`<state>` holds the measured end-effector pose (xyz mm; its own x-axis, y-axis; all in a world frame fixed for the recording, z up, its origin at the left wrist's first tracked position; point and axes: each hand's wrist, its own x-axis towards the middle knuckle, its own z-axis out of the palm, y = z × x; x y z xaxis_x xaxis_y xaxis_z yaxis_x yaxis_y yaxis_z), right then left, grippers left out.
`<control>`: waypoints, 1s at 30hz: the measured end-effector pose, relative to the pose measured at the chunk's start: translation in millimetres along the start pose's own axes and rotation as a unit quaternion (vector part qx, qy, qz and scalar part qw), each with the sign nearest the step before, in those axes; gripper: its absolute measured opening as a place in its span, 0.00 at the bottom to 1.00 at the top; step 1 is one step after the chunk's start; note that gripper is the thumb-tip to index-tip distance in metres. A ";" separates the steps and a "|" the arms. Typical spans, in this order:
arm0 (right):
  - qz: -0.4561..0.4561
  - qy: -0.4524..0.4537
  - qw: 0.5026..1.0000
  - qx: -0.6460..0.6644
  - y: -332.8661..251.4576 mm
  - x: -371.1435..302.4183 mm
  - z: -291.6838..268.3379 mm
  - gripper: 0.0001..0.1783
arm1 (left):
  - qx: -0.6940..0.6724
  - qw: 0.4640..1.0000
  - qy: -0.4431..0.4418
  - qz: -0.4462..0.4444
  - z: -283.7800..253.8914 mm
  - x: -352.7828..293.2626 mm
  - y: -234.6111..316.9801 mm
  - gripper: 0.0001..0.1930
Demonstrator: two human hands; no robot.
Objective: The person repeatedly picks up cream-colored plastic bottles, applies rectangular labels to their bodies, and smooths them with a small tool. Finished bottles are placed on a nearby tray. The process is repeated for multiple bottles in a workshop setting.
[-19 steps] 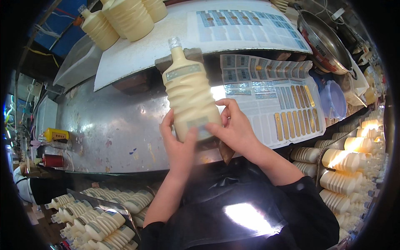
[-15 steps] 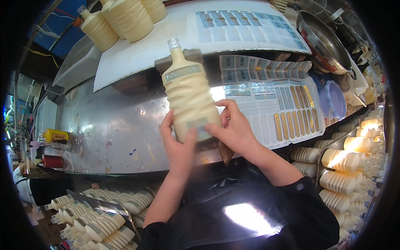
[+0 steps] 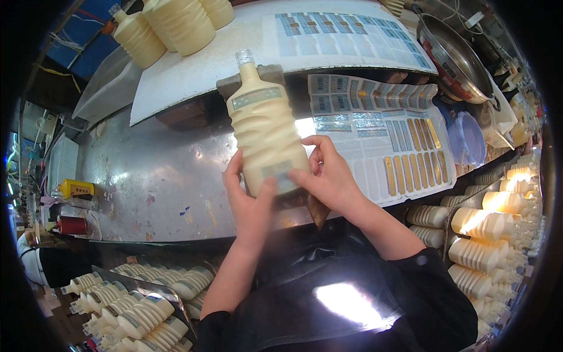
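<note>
A cream bottle (image 3: 267,132) with wavy ridges and a clear threaded neck lies between my hands, its neck pointing away from me. It bears one grey-green label below the neck and another small label (image 3: 277,169) near its base. My left hand (image 3: 249,202) grips the bottle's lower left side, its thumb on the front beside the lower label. On the lower right side, my right hand (image 3: 328,179) is closed round the edge, with its thumb pressed at that label. Both thumb tips are slightly blurred. Beneath the bottle's shoulders sits a grey-brown block (image 3: 271,73).
Label sheets (image 3: 375,135) in blue and gold lie to the right on the metal table (image 3: 158,176). Several cream bottles (image 3: 187,29) stand on the white board (image 3: 176,82) at the back. Racked bottles fill both lower sides. A purple bucket (image 3: 467,138) stands far right.
</note>
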<state>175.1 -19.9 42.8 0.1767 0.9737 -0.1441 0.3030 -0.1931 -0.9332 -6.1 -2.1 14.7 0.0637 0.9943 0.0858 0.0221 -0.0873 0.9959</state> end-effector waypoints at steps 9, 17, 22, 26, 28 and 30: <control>0.031 -0.043 0.997 0.060 8.9 4.4 -8.8 0.39 | -0.015 0.999 -0.024 0.018 -10.4 -0.1 -12.6 0.30; 0.025 -0.031 0.999 -0.030 -6.8 0.1 -6.2 0.41 | -0.016 1.000 -0.008 -0.008 -5.4 -2.4 -4.5 0.37; 0.022 -0.029 0.999 -0.029 -5.6 0.4 -6.0 0.42 | -0.013 1.000 -0.009 -0.003 -5.3 -1.9 -5.5 0.38; 0.017 -0.025 0.999 -0.036 -6.4 -0.9 -6.3 0.42 | 0.004 1.000 -0.008 0.006 -6.1 -1.0 -4.7 0.37; 0.012 -0.024 0.999 -0.029 -4.8 -1.1 -5.6 0.42 | 0.012 1.000 -0.007 0.010 -6.0 -0.7 -5.1 0.37; 0.009 -0.023 0.999 -0.021 -4.8 -1.1 -5.2 0.42 | 0.018 1.000 -0.005 0.013 -5.8 -0.8 -4.9 0.37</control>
<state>178.3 -20.7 49.2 0.1404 0.9742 -0.1765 0.3398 -0.2148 -0.9156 -12.0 -2.2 10.0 0.0748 0.9909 0.1115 0.0570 -0.1159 0.9916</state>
